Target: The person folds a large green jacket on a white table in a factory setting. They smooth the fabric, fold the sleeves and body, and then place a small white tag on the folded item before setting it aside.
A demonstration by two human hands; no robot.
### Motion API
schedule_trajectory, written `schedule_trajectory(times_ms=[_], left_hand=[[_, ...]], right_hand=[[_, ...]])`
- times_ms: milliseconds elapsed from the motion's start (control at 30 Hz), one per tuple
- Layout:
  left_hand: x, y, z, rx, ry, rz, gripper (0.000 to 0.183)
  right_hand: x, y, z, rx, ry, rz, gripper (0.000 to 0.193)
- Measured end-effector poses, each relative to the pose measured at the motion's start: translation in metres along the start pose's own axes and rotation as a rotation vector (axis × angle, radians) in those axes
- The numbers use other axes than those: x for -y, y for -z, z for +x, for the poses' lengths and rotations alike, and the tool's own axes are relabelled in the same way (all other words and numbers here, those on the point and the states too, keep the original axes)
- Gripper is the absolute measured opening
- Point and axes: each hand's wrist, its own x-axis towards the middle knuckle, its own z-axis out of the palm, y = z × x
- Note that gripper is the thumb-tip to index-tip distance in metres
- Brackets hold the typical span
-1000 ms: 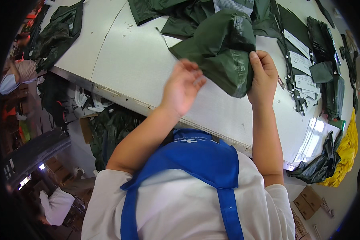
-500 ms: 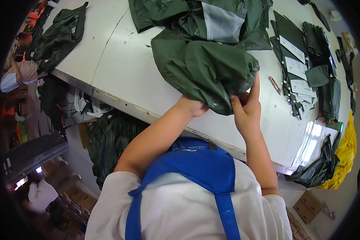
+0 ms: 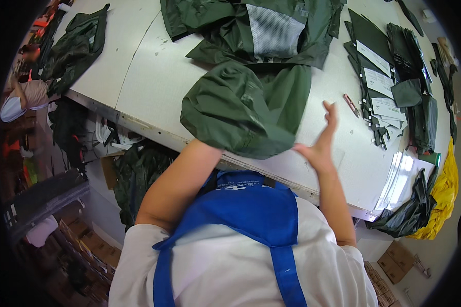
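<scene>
In the head view, the green hood [image 3: 230,107] is by the near edge of your surface [image 3: 148,87], meeting the jacket [image 3: 205,20] beyond it; your left forearm [image 3: 176,179] reaches under its near left rim, perhaps so the left hand can prop the cloth from within, but that grip is hidden and I cannot tell it; your right grip [image 3: 321,151] is spread, thumb at the hood's near right corner, perhaps steadying it; right of the hood lie a red tool [image 3: 351,105] and papers [image 3: 379,82]; farther right hangs yellow cloth [image 3: 443,199]; far left sits a person [image 3: 19,100].
</scene>
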Motion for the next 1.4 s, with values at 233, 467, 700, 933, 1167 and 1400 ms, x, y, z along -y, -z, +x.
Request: schedule_trajectory(times_ms=[233, 467, 700, 933, 1167, 1400], left_hand=[[0.056, 0.016, -0.042, 0.21, -0.184, 1.374, 0.052], [0.056, 0.066, -0.101, -0.243, 0.51, 1.153, 0.065], [0.056, 0.048, -0.057, 0.384, -0.193, 1.823, 0.063], [0.02, 0.089, -0.05, 0.26, 0.029, 1.579, 0.019], [0.002, 0.078, -0.038, 0.272, 0.01, 1.411, 0.02], [-0.04, 0.123, -0.029, 0.081, 0.01, 1.199, 0.018]], right_hand=[[-0.026, -0.004, 0.014, -0.318, -0.069, 0.068, 0.036], [-0.088, 0.087, -0.049, -0.229, -0.596, 0.457, 0.025], [-0.064, 0.065, -0.016, -0.245, -0.452, 0.943, 0.014], [-0.109, 0.135, 0.011, 0.345, -0.126, -0.618, 0.034], [0.02, 0.023, -0.016, 0.34, 0.133, -0.331, 0.048], [0.036, 0.056, -0.038, 0.865, 0.141, -0.118, 0.029]])
